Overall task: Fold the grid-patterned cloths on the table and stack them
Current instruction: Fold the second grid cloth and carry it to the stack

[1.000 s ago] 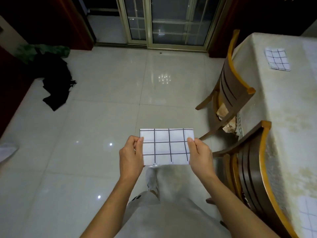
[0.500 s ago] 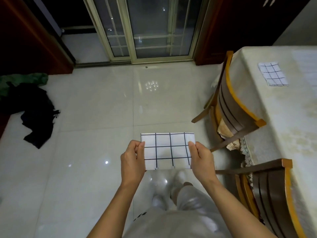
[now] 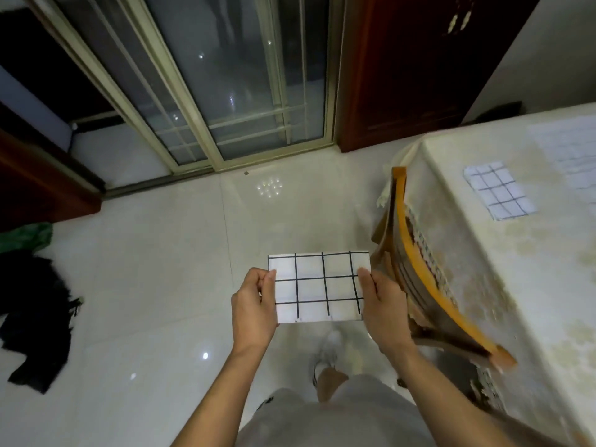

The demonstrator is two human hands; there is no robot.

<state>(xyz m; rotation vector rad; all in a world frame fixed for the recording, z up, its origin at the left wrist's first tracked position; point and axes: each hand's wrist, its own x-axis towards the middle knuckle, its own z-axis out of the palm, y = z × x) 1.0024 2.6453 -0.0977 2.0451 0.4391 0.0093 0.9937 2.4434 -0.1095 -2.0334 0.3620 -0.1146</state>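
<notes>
Head: cloth [image 3: 317,287], left grip [image 3: 254,306], right grip [image 3: 385,304]

A wooden chair [image 3: 419,272] stands just beside the right hand [image 3: 385,304]; dark clothes [image 3: 35,321] lie on the floor [image 3: 154,253], well left of the left hand [image 3: 254,304].

Far cloth [image 3: 571,153], perhaps unfolded, cut off at right edge; chair [image 3: 416,290] blurred.

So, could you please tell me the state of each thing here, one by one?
Held cloth: folded, held above the floor.
Left hand: pinches its left edge.
Right hand: pinches its right edge.
Small cloth: folded, flat on the table.
Larger cloth: flat, partly out of view.
Chair: tucked against the table.
</notes>
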